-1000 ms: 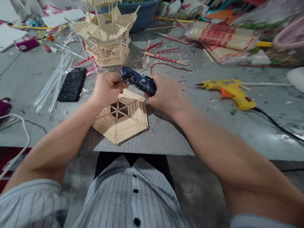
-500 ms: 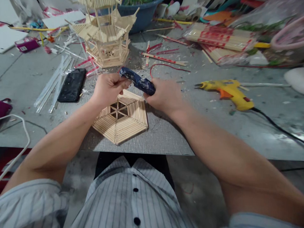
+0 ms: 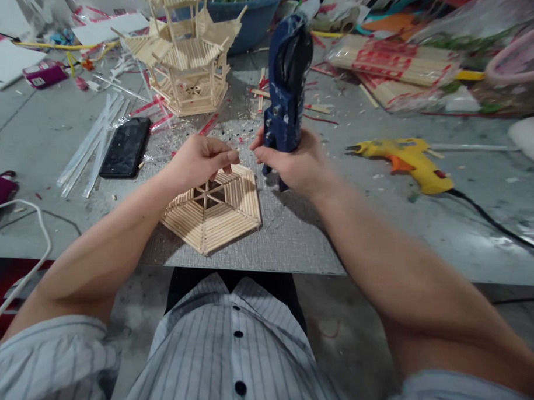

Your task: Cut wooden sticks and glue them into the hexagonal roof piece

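My right hand grips a dark blue glue gun smeared with dried glue and holds it upright, its upper end pointing away from me. My left hand hovers at the far edge of a flat hexagonal panel of wooden sticks, fingers pinched together; what they pinch is too small to make out. The panel lies on a grey textured mat at the table's near edge. The two hands are a short gap apart.
A stick-built pagoda model stands behind the panel. A black phone and clear glue sticks lie left. A corded yellow glue gun lies right. Packs of sticks and a blue basin are at the back.
My right hand has swung the blue glue gun from lying across between both hands to upright. My left hand has let go of it and moved down to the panel's far edge.
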### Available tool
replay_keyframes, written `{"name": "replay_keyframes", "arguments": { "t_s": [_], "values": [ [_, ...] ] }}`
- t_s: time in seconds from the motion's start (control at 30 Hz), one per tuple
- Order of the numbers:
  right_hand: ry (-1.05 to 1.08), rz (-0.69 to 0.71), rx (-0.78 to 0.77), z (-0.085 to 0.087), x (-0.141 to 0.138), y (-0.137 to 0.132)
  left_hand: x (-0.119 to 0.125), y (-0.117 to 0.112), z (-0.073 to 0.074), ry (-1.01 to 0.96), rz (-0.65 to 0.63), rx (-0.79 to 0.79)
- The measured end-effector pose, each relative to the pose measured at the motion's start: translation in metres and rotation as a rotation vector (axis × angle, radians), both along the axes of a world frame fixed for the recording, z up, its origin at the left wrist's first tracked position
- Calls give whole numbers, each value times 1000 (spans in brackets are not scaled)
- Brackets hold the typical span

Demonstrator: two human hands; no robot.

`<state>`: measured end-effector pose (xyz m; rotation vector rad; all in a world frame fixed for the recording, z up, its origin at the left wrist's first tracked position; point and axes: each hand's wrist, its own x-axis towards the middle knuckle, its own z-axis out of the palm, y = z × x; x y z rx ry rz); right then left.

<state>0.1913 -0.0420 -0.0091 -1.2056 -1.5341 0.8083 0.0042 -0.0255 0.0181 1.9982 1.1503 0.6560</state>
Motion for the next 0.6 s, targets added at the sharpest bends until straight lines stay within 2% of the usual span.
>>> {"name": "replay_keyframes", "arguments": {
  "t_s": [0.2, 0.37, 0.6],
  "values": [
    [-119, 116, 119, 1, -7, -11, 4, -6, 5, 58, -68, -54],
    [-259, 60, 122, 0, -5, -11, 3, -4, 3, 75, -71, -35],
    [-329, 43, 169, -1, -7, -12, 2, -1, 0, 65, -54, 111]
  ]
}}
